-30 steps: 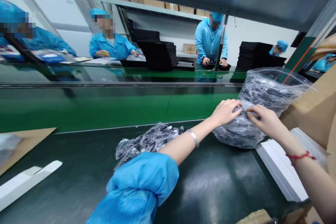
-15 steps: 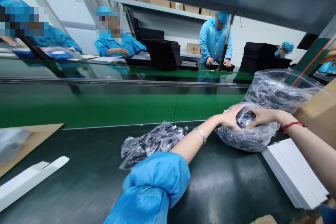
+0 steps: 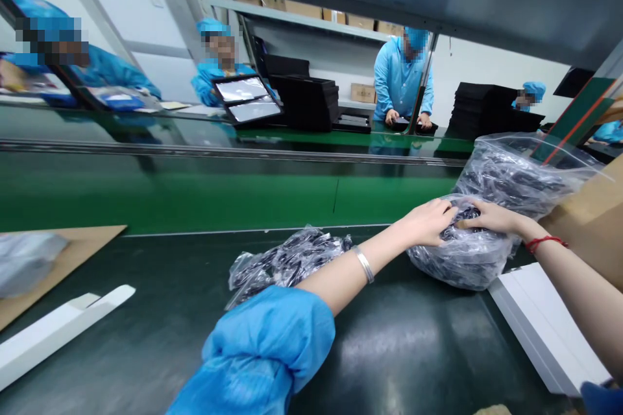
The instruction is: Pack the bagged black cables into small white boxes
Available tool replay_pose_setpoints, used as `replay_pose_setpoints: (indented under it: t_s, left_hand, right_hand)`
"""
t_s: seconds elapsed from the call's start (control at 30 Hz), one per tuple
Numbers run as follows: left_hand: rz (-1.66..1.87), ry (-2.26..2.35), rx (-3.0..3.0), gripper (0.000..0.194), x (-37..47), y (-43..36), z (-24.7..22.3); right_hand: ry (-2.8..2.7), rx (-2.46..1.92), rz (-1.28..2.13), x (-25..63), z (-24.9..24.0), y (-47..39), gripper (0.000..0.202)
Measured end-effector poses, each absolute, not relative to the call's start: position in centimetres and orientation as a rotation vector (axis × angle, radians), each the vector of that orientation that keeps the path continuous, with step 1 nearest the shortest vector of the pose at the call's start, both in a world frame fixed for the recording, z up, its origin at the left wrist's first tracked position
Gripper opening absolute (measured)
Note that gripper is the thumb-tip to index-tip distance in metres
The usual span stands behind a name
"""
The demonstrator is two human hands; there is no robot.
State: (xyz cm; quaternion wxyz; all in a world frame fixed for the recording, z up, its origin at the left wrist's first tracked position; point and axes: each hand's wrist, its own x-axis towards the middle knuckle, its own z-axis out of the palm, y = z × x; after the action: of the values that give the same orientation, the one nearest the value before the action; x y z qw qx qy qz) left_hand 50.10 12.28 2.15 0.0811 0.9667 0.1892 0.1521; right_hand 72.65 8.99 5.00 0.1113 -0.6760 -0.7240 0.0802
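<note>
A clear plastic bag (image 3: pixel 460 262) full of small dark items in wrinkled wrapping sits on the dark green bench at the right. My left hand (image 3: pixel 431 222) has its fingers curled over the left side of the bag's mouth. On the opposite side, my right hand (image 3: pixel 491 218) grips the rim, its thumb reaching over the opening. Dark contents show between the two hands, too small to name. Beside my left forearm lies a loose pile of dark items in clear plastic packets (image 3: pixel 292 259), partly covered by the arm.
Behind the held bag stands another filled zip bag (image 3: pixel 520 172), against a cardboard box (image 3: pixel 594 214). A white box (image 3: pixel 549 324) lies near my right forearm. At left are a white carton (image 3: pixel 63 331) and cardboard sheet (image 3: pixel 92 243). Several co-workers sit or stand across the line.
My left hand has drawn its spread fingers in, and the bag's mouth is narrower. The bag sits slightly lower in view. Across the line, a co-worker has raised a black folder-like case with pale panels.
</note>
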Motion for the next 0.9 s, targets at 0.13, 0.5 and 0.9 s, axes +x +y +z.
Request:
replay_pose_setpoints:
  t_s: [0.13,0.5,0.9]
  left_hand:
    - [0.230,0.728,2.871,0.094,51.4,12.0,3.4]
    - [0.685,0.555,2.708,0.104,50.0,12.7,2.3]
    - [1.524,0.464,2.156,0.050,44.0,8.5,8.6]
  right_hand:
    - [-2.088,-2.096,-0.005,71.1,5.3,7.4,0.057]
    - [-1.783,-1.937,-0.290,65.7,9.2,3.7,0.047]
    - [-1.417,-1.195,-0.012,57.5,12.8,1.4,0.032]
